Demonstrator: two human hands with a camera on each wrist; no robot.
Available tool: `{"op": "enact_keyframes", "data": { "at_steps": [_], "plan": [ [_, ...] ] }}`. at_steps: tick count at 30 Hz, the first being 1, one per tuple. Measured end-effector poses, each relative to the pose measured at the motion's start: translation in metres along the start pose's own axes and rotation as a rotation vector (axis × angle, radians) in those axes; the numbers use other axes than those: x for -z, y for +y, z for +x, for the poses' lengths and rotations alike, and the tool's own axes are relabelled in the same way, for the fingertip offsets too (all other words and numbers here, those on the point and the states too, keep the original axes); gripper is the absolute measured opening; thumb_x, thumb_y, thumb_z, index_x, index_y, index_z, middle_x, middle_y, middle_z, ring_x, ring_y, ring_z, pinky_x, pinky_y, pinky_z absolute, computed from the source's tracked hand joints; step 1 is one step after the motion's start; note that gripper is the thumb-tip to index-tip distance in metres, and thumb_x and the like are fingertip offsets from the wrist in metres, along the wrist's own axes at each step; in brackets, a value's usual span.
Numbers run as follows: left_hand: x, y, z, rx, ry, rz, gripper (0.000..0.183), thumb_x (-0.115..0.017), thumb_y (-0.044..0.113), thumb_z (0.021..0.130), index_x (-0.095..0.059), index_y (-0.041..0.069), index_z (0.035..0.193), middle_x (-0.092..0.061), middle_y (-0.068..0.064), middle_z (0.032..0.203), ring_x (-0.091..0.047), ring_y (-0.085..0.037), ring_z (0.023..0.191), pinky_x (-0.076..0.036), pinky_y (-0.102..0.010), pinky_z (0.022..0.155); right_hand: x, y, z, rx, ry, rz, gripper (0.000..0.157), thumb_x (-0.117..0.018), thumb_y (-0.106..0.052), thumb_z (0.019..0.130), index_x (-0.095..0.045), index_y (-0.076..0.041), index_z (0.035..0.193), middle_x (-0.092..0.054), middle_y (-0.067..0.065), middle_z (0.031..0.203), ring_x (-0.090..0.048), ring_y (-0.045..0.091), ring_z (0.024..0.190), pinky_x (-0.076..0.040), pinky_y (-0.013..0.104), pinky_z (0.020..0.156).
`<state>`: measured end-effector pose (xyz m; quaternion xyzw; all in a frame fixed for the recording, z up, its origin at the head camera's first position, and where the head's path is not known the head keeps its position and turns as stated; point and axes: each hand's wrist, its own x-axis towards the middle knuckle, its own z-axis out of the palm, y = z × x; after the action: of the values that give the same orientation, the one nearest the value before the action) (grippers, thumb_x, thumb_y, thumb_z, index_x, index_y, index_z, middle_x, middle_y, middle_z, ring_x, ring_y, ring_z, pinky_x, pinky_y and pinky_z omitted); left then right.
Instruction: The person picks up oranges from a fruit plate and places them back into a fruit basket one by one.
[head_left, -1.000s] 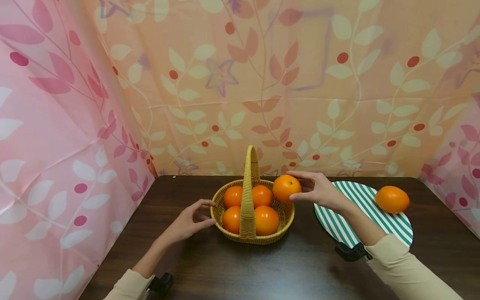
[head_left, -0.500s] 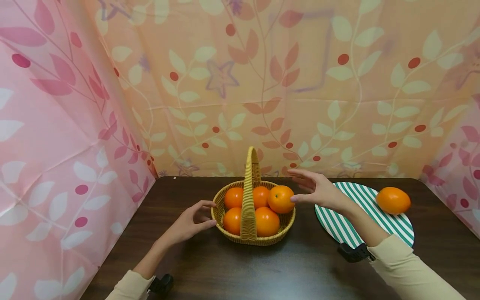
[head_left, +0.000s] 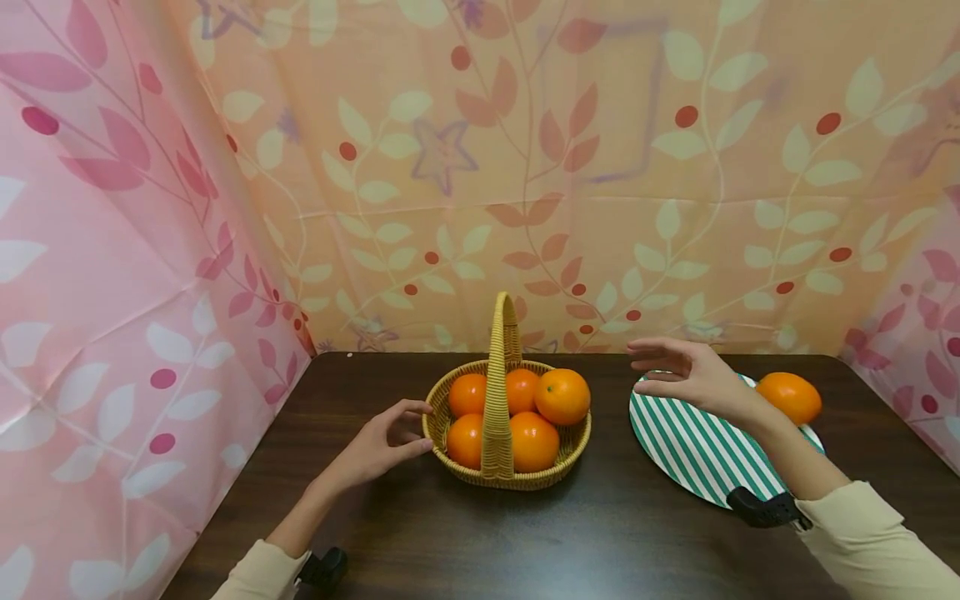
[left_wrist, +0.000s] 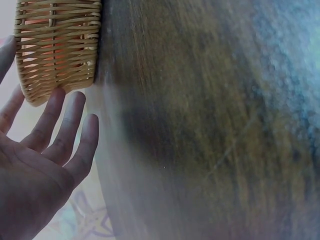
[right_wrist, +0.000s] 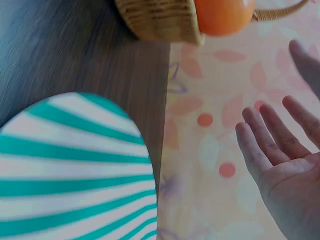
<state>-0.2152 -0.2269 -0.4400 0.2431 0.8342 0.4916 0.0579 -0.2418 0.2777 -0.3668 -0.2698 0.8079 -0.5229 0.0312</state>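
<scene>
A yellow wicker basket [head_left: 495, 479] with a tall arched handle stands on the dark table, several oranges inside it. The topmost orange [head_left: 562, 397] leans at the basket's right side, above the others. My left hand [head_left: 386, 442] is at the basket's left rim, fingers relaxed and fingertips right at the weave, as the left wrist view also shows beside the basket wall [left_wrist: 60, 50]. My right hand [head_left: 693, 379] hovers over the striped placemat, fingers spread and holding nothing. Another orange [head_left: 789, 397] sits on the placemat's right side, partly hidden behind the right forearm.
The oval placemat [head_left: 690, 446], striped green and white, lies on the right of the dark wooden table [head_left: 480, 550]. Patterned cloth [head_left: 450, 233] hangs behind the table and along both sides. A black strap device is on each wrist.
My right hand let go of an orange in the basket, where it settled at the right side, then moved right over the placemat. My left hand stayed at the rim.
</scene>
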Motion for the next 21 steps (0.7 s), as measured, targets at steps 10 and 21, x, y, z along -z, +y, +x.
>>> {"op": "enact_keyframes", "data": {
  "at_steps": [10, 21],
  "plan": [
    [0.001, 0.0, -0.001, 0.007, 0.007, 0.021, 0.048, -0.075, 0.02, 0.095, -0.055, 0.009, 0.137, -0.06, -0.021, 0.128, -0.069, -0.03, 0.099, -0.057, -0.03, 0.081, 0.024, 0.012, -0.029, 0.011, 0.062, -0.004, 0.039, -0.068, 0.001, 0.097, -0.058, 0.003, 0.134, -0.062, 0.02, 0.127, -0.068, 0.025, 0.108, -0.057, 0.033, 0.084],
    [0.0, 0.001, -0.001, 0.007, 0.004, 0.016, 0.049, -0.075, 0.02, 0.095, -0.055, 0.008, 0.138, -0.059, -0.021, 0.128, -0.069, -0.029, 0.1, -0.057, -0.029, 0.082, 0.041, 0.017, -0.056, -0.07, 0.127, -0.089, 0.039, -0.069, -0.006, 0.098, -0.059, 0.002, 0.135, -0.066, 0.006, 0.126, -0.068, 0.015, 0.107, -0.056, 0.026, 0.084]
  ]
}}
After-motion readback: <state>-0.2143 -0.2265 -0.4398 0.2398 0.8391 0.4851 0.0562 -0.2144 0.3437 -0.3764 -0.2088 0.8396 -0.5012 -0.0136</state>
